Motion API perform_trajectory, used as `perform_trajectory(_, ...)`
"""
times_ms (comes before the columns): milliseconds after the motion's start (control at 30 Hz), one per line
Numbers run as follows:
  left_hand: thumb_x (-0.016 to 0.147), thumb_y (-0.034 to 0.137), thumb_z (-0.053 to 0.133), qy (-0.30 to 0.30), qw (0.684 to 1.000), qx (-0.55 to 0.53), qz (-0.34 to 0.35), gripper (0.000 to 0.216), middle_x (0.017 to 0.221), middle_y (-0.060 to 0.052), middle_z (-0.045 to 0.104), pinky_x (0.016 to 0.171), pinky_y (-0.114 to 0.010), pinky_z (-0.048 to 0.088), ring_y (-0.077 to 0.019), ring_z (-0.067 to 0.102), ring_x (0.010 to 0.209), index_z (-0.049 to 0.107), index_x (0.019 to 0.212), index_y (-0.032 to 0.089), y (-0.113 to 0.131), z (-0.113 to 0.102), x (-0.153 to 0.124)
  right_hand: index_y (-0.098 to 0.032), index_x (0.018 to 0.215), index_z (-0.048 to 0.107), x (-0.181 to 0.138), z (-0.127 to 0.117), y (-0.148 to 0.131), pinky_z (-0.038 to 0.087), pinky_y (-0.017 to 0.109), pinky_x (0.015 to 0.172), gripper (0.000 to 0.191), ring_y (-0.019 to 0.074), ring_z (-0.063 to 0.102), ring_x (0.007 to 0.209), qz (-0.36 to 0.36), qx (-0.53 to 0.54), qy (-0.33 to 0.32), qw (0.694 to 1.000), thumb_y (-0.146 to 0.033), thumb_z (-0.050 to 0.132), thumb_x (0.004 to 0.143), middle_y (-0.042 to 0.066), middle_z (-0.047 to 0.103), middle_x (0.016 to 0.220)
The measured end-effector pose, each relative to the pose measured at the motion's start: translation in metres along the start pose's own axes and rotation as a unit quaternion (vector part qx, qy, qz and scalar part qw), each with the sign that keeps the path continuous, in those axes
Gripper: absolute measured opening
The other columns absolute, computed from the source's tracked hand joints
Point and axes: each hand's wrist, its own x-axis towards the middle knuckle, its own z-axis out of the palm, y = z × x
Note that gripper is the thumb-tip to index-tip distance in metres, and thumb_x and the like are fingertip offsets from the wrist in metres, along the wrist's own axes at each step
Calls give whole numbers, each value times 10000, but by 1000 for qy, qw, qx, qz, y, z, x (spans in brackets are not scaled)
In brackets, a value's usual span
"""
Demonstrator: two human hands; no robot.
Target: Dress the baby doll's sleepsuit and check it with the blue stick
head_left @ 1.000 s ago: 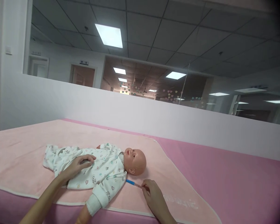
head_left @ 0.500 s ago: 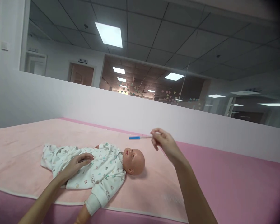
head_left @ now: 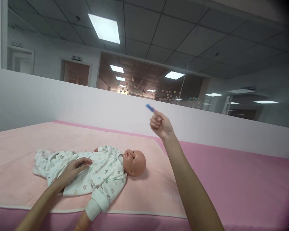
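Right hand (head_left: 162, 125): curled around slim blue rod (head_left: 149, 107), in free air.
Left hand (head_left: 74, 168): loosely spread on white-clothed, smooth-headed plastic doll (head_left: 103, 175).
Soft peach blanket (head_left: 16, 166): pale edge nearside of left hand.

Nothing legible: the pale lettering (head_left: 170, 195) on the peach fabric blanket (head_left: 144, 200) is too faint — the small dark rectangular sign (head_left: 76, 58) above the brown door (head_left: 76, 76) too blurred.

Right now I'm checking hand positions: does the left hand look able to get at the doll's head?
Probably yes: the left hand lies on the doll's outfit, with only its chest part between there and the doll's head. The right hand, holding the blue-ended stick, is raised clear.
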Motion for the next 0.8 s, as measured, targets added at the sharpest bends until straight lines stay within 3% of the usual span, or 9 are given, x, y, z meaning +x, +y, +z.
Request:
perform_trajectory(100, 724, 497, 561, -4, 1000, 9, 3, 357, 1006, -64, 676, 802, -323, 461, -261, 587, 969, 664, 930, 224, -2, 0, 0, -187, 914, 515, 2, -13, 5, 148, 165, 357, 146, 36, 196, 339, -20, -53, 43, 997, -220, 508, 772, -130, 241, 398)
perform_trajectory(233, 721, 513, 558, 0, 1000, 19, 3, 373, 1011, -55, 680, 783, -321, 480, -263, 594, 974, 668, 940, 231, -10, -1, 3, -155, 899, 546, 2, -37, 22, 143, 177, 345, 214, 38, 266, 323, 116, -263, 60, 956, -161, 603, 693, -113, 347, 383)
perform_trajectory(300, 712, 518, 565, 2, 1000, 25, 5, 371, 1013, -49, 683, 777, -320, 489, -264, 599, 975, 675, 930, 239, -16, -1, 6, -158, 935, 550, 2, -45, 18, 167, 173, 356, 228, 36, 253, 333, 106, -220, 44, 969, -185, 594, 713, -118, 327, 391)
perform_trajectory(433, 709, 524, 563, -3, 999, 42, 7, 365, 1019, -35, 683, 803, -337, 491, -269, 594, 993, 674, 937, 261, -26, -3, 9, -206, 959, 547, 2, -46, 9, 160, 170, 364, 171, 42, 159, 340, 8, -93, 47, 995, -255, 507, 799, -130, 192, 398)
perform_trajectory(533, 720, 528, 549, -12, 999, 46, 6, 370, 1032, -36, 679, 833, -349, 481, -273, 586, 1008, 662, 953, 263, -30, -4, 10, -200, 893, 562, 1, -37, 29, 137, 170, 362, 121, 38, 157, 327, 68, -140, 62, 986, -252, 503, 801, -135, 175, 378)
perform_trajectory(600, 721, 525, 552, -14, 999, 44, 3, 363, 1031, -33, 680, 836, -347, 478, -272, 587, 1005, 659, 950, 264, -32, -4, 11, -162, 835, 575, 2, -31, 51, 124, 179, 358, 106, 30, 203, 319, 112, -171, 58, 977, -199, 578, 735, -129, 250, 367)
perform_trajectory(700, 718, 510, 565, -9, 999, 42, -2, 325, 1037, -2, 680, 829, -339, 475, -271, 576, 1016, 661, 931, 283, -37, -2, 12, -157, 835, 565, 5, -25, 73, 139, 175, 366, 111, 24, 214, 318, 120, -180, 63, 974, -185, 567, 727, -125, 292, 372)
perform_trajectory(800, 710, 502, 577, 2, 999, 43, -9, 320, 1045, 21, 680, 832, -342, 466, -281, 555, 1039, 661, 943, 299, -40, -1, 12, -160, 860, 569, 7, -20, 77, 160, 171, 375, 127, 23, 225, 327, 127, -176, 55, 975, -190, 544, 739, -122, 302, 383)
